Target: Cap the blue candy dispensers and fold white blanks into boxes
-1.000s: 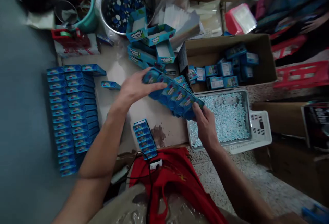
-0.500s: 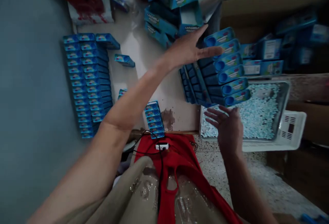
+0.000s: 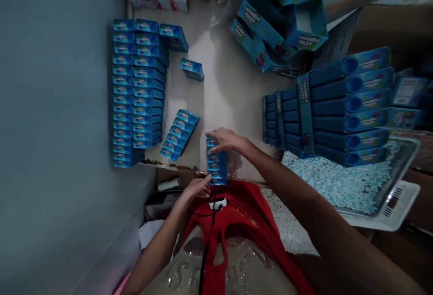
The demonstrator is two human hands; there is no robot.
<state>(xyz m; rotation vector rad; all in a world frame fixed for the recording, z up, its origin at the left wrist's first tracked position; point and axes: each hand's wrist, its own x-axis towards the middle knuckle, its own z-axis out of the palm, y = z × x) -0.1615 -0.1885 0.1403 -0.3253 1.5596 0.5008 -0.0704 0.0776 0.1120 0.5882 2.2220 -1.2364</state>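
A row of small blue candy boxes (image 3: pixel 217 167) lies at the table's front edge, right before my body. My right hand (image 3: pixel 227 140) reaches over its far end, with thumb and fingers on the boxes. At the near left corner, my left hand (image 3: pixel 198 187) has its thumb against the row and its other fingers curled, partly hidden. Left of it, another slanted row of candy boxes (image 3: pixel 179 135) rests on the table. To the right stands a block of filled trays (image 3: pixel 305 114) marked "Caramelo Macizo", with neither hand on it.
Stacked blue boxes (image 3: pixel 123 92) line the left wall, with a single box (image 3: pixel 192 69) nearby. Open blue display trays (image 3: pixel 267 29) are heaped at the back. At right, a clear bin (image 3: pixel 338 177) holds pale blue pieces beside a cardboard carton (image 3: pixel 389 24).
Both hands have left the block of filled trays at the right and come to the row of boxes at the front edge. The view has shifted left.
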